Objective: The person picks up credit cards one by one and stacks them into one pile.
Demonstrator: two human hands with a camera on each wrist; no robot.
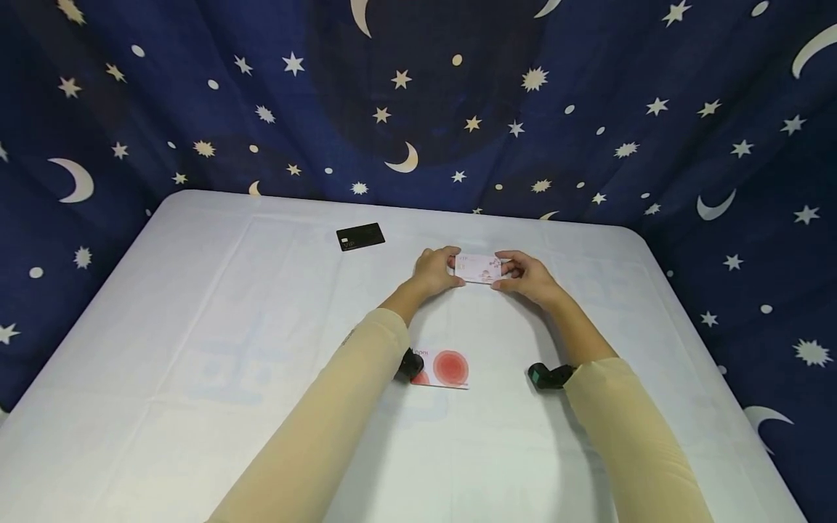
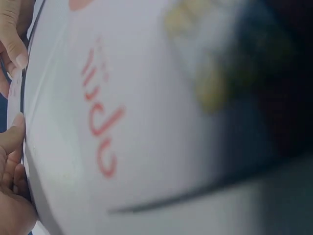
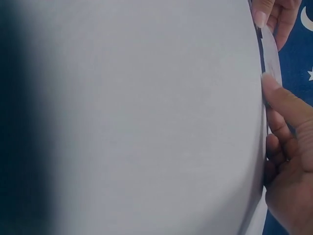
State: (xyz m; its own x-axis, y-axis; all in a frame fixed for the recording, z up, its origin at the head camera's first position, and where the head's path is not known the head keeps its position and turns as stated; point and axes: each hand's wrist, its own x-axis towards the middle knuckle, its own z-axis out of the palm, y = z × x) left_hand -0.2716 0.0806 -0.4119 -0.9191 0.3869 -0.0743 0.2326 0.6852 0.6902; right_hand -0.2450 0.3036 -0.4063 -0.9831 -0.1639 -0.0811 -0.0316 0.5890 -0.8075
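Observation:
A pale pink-white card with "VIP" lettering and a flower print (image 1: pixel 478 268) is held level by its two short ends, near the far middle of the table. At its left end, my left hand (image 1: pixel 434 271) pinches it between thumb and fingers. My right hand (image 1: pixel 531 279) grips the right end in the same way. Both wrist views show the card edge-on, so whether it touches the table I cannot tell. Nearer to me lies a white card with red circles (image 1: pixel 451 368), its left part hidden behind the left wrist camera.
A black card (image 1: pixel 361 237) lies flat at the back, left of my hands. The white-covered table (image 1: pixel 261 305) has a rounded far edge. Behind it hangs a dark blue curtain (image 1: pixel 418 94) with moons and stars. Small black cameras sit at my wrists.

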